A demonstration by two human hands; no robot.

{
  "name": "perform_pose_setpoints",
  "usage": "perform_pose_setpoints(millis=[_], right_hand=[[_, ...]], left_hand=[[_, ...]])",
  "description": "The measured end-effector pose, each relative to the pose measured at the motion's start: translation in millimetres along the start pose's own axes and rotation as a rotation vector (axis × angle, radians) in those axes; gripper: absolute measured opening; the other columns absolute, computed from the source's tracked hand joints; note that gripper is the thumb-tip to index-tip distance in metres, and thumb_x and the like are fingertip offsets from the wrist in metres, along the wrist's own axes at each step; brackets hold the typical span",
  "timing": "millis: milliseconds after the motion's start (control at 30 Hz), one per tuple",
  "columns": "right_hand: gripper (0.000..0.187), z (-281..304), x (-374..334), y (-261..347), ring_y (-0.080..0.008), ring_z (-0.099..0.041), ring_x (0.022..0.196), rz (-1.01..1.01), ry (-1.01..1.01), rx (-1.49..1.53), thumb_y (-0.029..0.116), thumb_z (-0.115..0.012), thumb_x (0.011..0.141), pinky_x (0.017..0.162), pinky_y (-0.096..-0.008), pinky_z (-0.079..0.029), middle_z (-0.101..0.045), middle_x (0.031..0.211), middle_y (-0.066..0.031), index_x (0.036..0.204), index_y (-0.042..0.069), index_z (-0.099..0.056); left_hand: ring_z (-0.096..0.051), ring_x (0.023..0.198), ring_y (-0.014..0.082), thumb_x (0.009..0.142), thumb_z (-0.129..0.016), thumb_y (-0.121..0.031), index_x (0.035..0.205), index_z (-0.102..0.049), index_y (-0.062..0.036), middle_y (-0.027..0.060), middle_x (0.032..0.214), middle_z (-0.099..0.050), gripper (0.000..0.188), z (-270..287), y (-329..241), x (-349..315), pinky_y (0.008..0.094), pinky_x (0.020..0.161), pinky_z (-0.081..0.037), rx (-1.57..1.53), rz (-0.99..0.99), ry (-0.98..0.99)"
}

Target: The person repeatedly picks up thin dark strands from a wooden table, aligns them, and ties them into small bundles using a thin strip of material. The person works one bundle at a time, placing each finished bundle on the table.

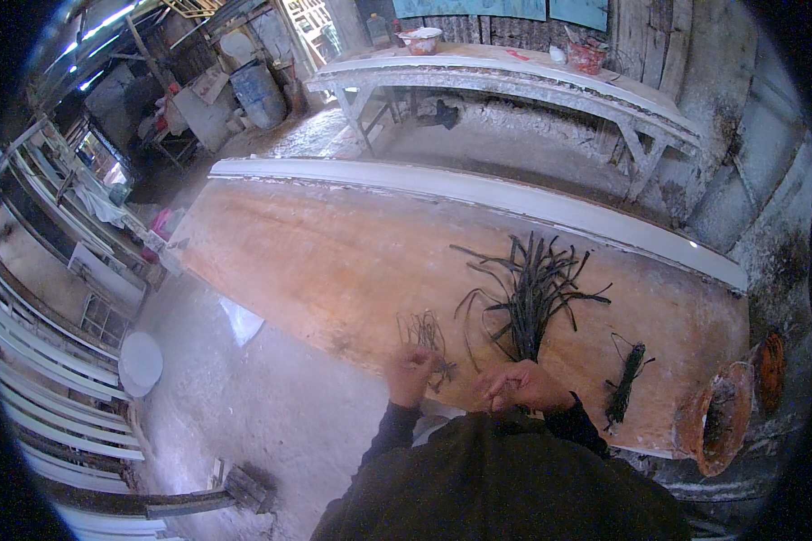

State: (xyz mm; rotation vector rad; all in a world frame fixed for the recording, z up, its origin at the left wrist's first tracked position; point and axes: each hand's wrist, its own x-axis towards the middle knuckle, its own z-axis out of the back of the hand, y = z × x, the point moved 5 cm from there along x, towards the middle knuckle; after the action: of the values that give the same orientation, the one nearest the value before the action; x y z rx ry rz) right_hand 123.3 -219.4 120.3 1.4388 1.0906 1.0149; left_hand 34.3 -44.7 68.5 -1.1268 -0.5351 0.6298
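A long orange-brown workbench [334, 252] runs across in front of me. A pile of dark strips [528, 293] lies fanned out on it. My right hand [523, 386] is closed on the near ends of that pile. To its left, my left hand [409, 374] pinches a small bunch of thin strands [426, 334] that spreads out on the bench. A tied dark bundle [627, 379] lies to the right of my right hand, apart from it.
Two rusty orange bowls [717, 417] sit at the bench's right end. A white rail [478, 191] edges the far side of the bench. Behind stands a pale trestle table [514, 77] with a bowl. White slatted frames [54, 388] line the left.
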Motion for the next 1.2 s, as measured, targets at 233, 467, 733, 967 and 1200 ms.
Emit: perform_pose_setpoints(millis=[233, 467, 733, 967, 1200], right_hand=[[0.013, 23, -2, -1, -0.0133, -0.049, 0.067, -0.079, -0.5, -0.451, 0.009, -0.067, 0.065, 0.062, -0.025, -0.038, -0.053, 0.067, -0.0043, 0.072, 0.003, -0.058], [0.014, 47, -4, -6, -0.0168, -0.049, 0.064, 0.039, -0.795, -0.705, 0.006, -0.064, 0.065, 0.061, -0.0273, -0.039, -0.049, 0.066, -0.0067, 0.078, 0.005, -0.059], [0.011, 54, -14, -15, -0.0194, -0.049, 0.082, 0.093, -0.574, -0.5, 0.006, -0.062, 0.069, 0.074, -0.0306, -0.038, -0.05, 0.083, -0.0077, 0.078, 0.001, -0.059], [0.014, -5, 0, -2, -0.0144, -0.05, 0.086, -0.064, 0.067, 0.027, 0.014, -0.059, 0.076, 0.073, -0.0279, -0.04, -0.055, 0.098, -0.0098, 0.082, 0.002, -0.061], [0.007, 18, -8, -19, -0.0118, -0.051, 0.075, -0.144, -0.303, 0.203, 0.007, -0.061, 0.07, 0.067, -0.0239, -0.039, -0.057, 0.077, -0.0023, 0.073, 0.002, -0.058]], left_hand=[[-0.052, 0.069, 0.0143, 0.075, -0.059, -0.012, 0.075, -0.056, -0.0033, 0.0037, 0.071, -0.053, 0.009, -38, -20, -22, 0.0283, 0.063, -0.041, -0.085, -0.332, 0.357], [-0.049, 0.072, 0.0138, 0.077, -0.058, -0.013, 0.077, -0.053, -0.0047, 0.0038, 0.079, -0.051, 0.009, -69, -40, -62, 0.0268, 0.064, -0.039, -0.431, -0.152, 1.158], [-0.052, 0.061, 0.0093, 0.074, -0.062, -0.012, 0.07, -0.054, -0.0043, 0.0013, 0.065, -0.055, 0.011, -14, -2, -8, 0.0234, 0.055, -0.042, -0.285, 0.217, 0.478], [-0.054, 0.061, 0.0104, 0.07, -0.063, -0.009, 0.069, -0.056, -0.0036, 0.0024, 0.065, -0.056, 0.008, -1, 12, 2, 0.0241, 0.056, -0.043, -0.112, 0.086, 0.03], [-0.053, 0.073, 0.0147, 0.072, -0.061, -0.01, 0.076, -0.059, -0.0034, 0.0053, 0.074, -0.056, 0.008, -36, 26, -11, 0.0264, 0.066, -0.042, -0.21, 0.02, 0.265]])
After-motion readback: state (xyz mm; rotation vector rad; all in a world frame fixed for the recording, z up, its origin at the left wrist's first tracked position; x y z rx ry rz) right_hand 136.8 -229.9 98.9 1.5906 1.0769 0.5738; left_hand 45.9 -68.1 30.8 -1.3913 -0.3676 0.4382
